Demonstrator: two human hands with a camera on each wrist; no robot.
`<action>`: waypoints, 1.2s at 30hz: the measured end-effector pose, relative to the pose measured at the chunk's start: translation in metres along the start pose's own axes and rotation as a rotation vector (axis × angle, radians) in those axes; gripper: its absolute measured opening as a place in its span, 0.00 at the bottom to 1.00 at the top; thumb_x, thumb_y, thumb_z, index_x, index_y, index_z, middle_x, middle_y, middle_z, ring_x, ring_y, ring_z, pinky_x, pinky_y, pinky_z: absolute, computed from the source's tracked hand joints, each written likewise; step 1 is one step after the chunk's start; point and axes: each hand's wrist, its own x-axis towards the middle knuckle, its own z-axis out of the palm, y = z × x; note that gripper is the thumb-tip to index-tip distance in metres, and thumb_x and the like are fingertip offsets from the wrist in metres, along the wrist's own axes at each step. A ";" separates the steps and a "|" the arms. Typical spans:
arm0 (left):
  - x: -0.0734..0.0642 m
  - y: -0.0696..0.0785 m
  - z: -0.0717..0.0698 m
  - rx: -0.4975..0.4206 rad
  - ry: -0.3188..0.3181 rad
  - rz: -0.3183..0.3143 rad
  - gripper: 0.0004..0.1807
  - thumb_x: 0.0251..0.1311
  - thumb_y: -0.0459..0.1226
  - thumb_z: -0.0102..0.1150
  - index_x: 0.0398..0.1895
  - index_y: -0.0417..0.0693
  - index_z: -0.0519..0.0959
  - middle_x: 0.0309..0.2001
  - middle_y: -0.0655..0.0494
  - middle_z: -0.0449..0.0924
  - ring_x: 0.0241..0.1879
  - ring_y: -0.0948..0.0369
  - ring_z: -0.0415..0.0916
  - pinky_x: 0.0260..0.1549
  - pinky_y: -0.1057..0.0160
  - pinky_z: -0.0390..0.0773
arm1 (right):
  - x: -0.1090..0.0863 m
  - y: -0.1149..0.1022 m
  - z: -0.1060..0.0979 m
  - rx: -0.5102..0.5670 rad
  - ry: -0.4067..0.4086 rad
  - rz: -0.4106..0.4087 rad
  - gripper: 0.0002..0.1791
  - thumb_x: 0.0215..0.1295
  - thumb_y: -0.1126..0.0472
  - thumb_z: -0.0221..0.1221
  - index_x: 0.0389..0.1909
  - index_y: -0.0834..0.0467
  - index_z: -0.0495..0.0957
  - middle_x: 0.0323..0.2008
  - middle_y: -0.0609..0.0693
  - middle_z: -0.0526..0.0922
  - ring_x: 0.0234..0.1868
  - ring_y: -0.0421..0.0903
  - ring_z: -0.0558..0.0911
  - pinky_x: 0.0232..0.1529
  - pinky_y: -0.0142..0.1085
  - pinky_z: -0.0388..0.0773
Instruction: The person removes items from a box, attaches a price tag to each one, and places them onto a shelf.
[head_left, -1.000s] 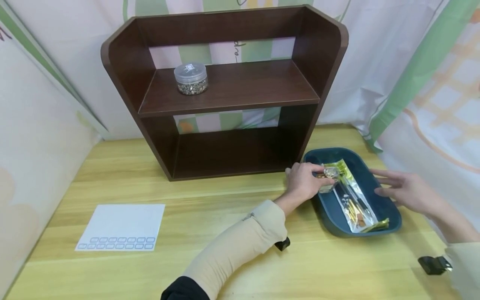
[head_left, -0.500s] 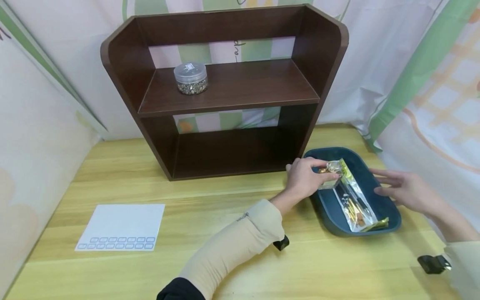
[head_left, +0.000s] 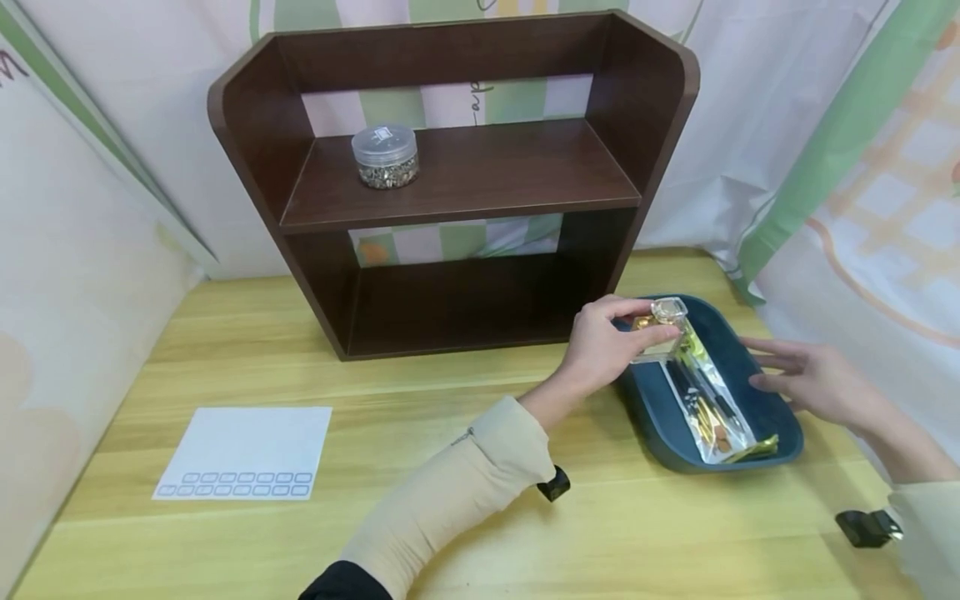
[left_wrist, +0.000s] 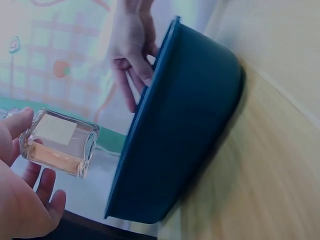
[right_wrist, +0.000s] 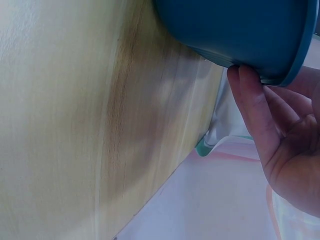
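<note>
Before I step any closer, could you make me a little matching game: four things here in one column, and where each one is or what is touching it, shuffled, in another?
Things:
1. Perfume bottle
2. Round clear jar
3. Dark blue bin
4. White sheet

Places and states:
A. On the upper level of the brown shelf unit
B. Flat on the wooden table
C. Held in the fingers of the left hand
D. Touched by the right hand

Right pairs: 1-C, 2-A, 3-D, 4-B.

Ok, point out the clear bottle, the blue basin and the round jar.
Clear bottle (left_wrist: pixel 61 142), left wrist view: middle of its flat side.
Blue basin (left_wrist: pixel 182 117), left wrist view: outer wall.
Round jar (head_left: pixel 386 161), head view: front side.
</note>
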 end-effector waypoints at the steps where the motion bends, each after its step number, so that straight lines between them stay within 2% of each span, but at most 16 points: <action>1: 0.000 0.001 -0.003 -0.013 0.004 0.008 0.19 0.50 0.40 0.79 0.46 0.46 0.88 0.41 0.64 0.83 0.40 0.69 0.77 0.32 0.75 0.79 | 0.000 0.000 0.000 -0.002 -0.002 -0.001 0.34 0.68 0.64 0.64 0.71 0.68 0.64 0.57 0.77 0.74 0.30 0.39 0.85 0.25 0.38 0.83; 4: -0.002 0.005 -0.011 -0.031 0.009 0.013 0.19 0.50 0.38 0.79 0.46 0.45 0.88 0.40 0.62 0.83 0.39 0.66 0.78 0.29 0.74 0.80 | 0.000 0.000 -0.001 -0.007 -0.007 -0.004 0.34 0.68 0.64 0.63 0.71 0.67 0.63 0.57 0.77 0.74 0.30 0.40 0.85 0.25 0.38 0.83; 8: -0.005 0.007 -0.024 -0.043 0.003 0.023 0.18 0.50 0.38 0.79 0.46 0.43 0.88 0.38 0.60 0.82 0.35 0.68 0.75 0.28 0.73 0.80 | 0.000 0.001 -0.002 0.000 -0.011 -0.002 0.34 0.69 0.64 0.63 0.72 0.67 0.63 0.57 0.77 0.73 0.32 0.36 0.84 0.27 0.37 0.84; 11: -0.010 0.008 -0.035 -0.055 0.003 0.029 0.18 0.50 0.37 0.79 0.45 0.43 0.88 0.36 0.61 0.81 0.32 0.70 0.74 0.26 0.72 0.79 | 0.001 0.002 -0.002 0.004 -0.017 0.003 0.34 0.69 0.63 0.63 0.72 0.66 0.62 0.58 0.77 0.72 0.33 0.33 0.84 0.29 0.37 0.84; 16: -0.019 0.006 -0.057 -0.080 0.011 0.026 0.17 0.50 0.36 0.78 0.45 0.43 0.88 0.33 0.61 0.79 0.29 0.68 0.75 0.22 0.70 0.78 | 0.002 0.001 -0.002 -0.001 -0.025 0.005 0.34 0.70 0.63 0.63 0.73 0.66 0.62 0.58 0.77 0.72 0.34 0.33 0.84 0.29 0.37 0.84; 25: -0.040 -0.004 -0.091 -0.044 0.036 0.003 0.16 0.51 0.36 0.78 0.43 0.42 0.88 0.38 0.55 0.82 0.33 0.66 0.77 0.31 0.69 0.81 | 0.001 0.004 0.001 0.010 0.004 0.004 0.35 0.69 0.63 0.63 0.74 0.61 0.63 0.57 0.78 0.72 0.30 0.38 0.84 0.25 0.38 0.83; 29: -0.051 -0.012 -0.104 -0.045 0.028 -0.007 0.15 0.51 0.35 0.78 0.43 0.40 0.88 0.38 0.56 0.81 0.35 0.64 0.79 0.34 0.67 0.83 | 0.001 0.003 0.001 0.006 0.004 0.010 0.35 0.69 0.63 0.63 0.74 0.60 0.63 0.58 0.78 0.72 0.31 0.34 0.83 0.26 0.37 0.83; 36: -0.069 -0.024 -0.125 0.022 0.023 -0.046 0.16 0.51 0.36 0.78 0.43 0.40 0.88 0.39 0.56 0.82 0.37 0.63 0.79 0.35 0.66 0.83 | 0.002 0.005 0.001 0.011 -0.012 0.006 0.35 0.69 0.63 0.63 0.74 0.60 0.62 0.58 0.78 0.71 0.34 0.29 0.82 0.28 0.37 0.84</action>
